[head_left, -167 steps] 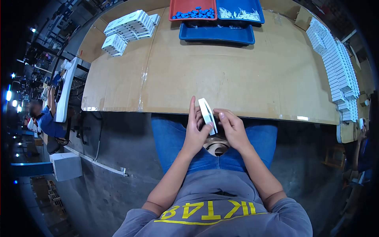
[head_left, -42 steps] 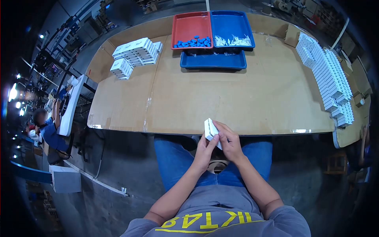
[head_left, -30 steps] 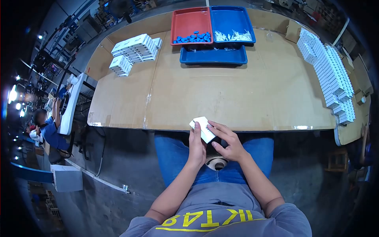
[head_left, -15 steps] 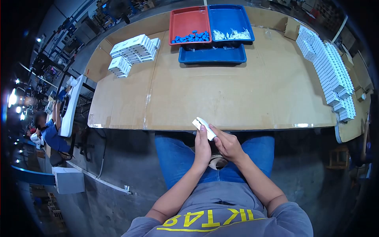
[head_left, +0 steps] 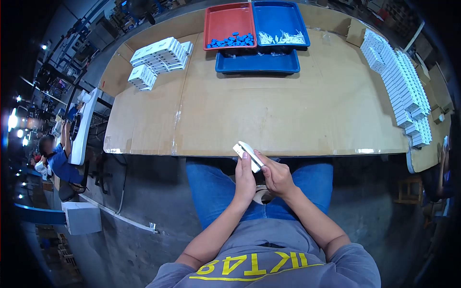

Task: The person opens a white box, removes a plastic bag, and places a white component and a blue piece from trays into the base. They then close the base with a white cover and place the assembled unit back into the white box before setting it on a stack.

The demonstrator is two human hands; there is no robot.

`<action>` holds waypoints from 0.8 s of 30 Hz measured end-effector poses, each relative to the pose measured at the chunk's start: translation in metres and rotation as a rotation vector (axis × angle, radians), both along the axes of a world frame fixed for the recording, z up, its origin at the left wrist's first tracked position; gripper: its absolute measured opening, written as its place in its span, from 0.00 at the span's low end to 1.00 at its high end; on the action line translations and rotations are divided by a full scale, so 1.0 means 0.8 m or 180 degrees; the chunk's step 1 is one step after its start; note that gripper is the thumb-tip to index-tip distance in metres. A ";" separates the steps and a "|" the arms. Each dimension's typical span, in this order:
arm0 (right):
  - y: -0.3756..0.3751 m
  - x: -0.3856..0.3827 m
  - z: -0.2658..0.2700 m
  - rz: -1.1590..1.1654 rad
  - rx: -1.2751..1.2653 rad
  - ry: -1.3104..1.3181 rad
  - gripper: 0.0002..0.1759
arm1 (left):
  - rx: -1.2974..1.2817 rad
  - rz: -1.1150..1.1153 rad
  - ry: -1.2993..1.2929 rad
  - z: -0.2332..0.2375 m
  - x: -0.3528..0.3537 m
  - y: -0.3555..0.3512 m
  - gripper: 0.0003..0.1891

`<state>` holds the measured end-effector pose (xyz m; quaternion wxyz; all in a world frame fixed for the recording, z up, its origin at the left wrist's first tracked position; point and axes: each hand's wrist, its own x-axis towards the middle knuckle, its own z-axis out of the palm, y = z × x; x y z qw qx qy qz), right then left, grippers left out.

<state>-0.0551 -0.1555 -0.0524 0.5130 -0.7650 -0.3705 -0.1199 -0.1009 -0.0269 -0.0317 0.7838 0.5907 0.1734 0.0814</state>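
Over my lap, just off the table's near edge, both hands hold a small white plastic housing (head_left: 249, 155). It is tilted, and a dark slit runs along its length. My left hand (head_left: 245, 180) is closed on its left side, with the thumb lying along the top. My right hand (head_left: 277, 176) grips its right side and lower end, fingers pressed against it. The palms hide part of the housing, so its underside cannot be seen.
A cardboard-covered table (head_left: 269, 115) spreads ahead. At its back stand a red tray (head_left: 229, 24) of blue pieces, a blue tray (head_left: 281, 21) of white pieces, and a lower blue tray (head_left: 258, 64). White stacks stand left (head_left: 161, 55) and right (head_left: 401, 86). A person (head_left: 62, 161) sits far left.
The white housing has turned slightly between my hands, and its dark slit shows more clearly. Both hands keep their grip. The whole view has shifted a little.
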 end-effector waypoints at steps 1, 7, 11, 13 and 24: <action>0.000 0.000 0.005 0.0055 0.0010 0.0152 0.22 | 0.0001 -0.0001 -0.0036 -0.001 0.001 0.003 0.28; -0.007 0.010 0.028 0.0383 0.0424 0.1401 0.24 | -0.0115 -0.0275 -0.0391 0.014 0.007 0.029 0.44; -0.011 0.013 0.045 0.0260 0.0802 0.3138 0.26 | 0.0848 -0.0494 -0.0890 0.020 0.007 0.028 0.58; -0.012 0.013 0.045 0.0605 0.1207 0.3658 0.27 | 0.1215 -0.0777 -0.0917 0.008 0.006 0.030 0.61; 0.001 0.001 0.047 0.0452 0.1245 0.2570 0.34 | -0.0555 -0.0407 -0.0564 0.019 0.007 0.012 0.40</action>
